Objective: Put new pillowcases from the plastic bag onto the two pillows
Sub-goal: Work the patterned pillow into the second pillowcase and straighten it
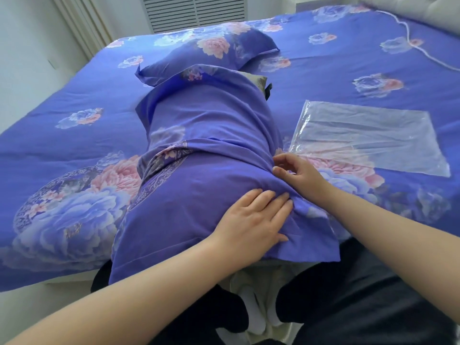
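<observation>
Nearest the camera, at the bottom of the frame, two bare forearms are seen reaching up toward the frame's centre, over dark clothing and white socks (256, 317). At lower centre the left hand (256, 217) is laid flat on the near pillow (199, 150), its fingers straight and pressed side by side against the purple pillowcase (189, 215); nothing is gripped by it. Just above and to the right of it, the right hand (296, 170) is held at the pillow's right edge with its fingers curled, and a fold of the pillowcase is pinched there between thumb and fingertips. The cloth is bunched into creases between the two hands.

The near pillow is stretched lengthwise from lower centre toward the upper middle of the frame, on the bed (62, 115). It is covered almost wholly by the pillowcase, whose loose open end is draped over the bed's near edge. At the far end a pale corner of the pillow (256, 79) is left showing.

A second pillow (211, 51), already cased in the same flowered purple cloth, is seen just beyond, at upper centre, touching the far end of the first.

At centre right the plastic bag (368, 140) is laid flat on the bedspread, just beside the near pillow, clear and seemingly emptied.

A slatted vent (196, 11) is seen at the top of the frame.
</observation>
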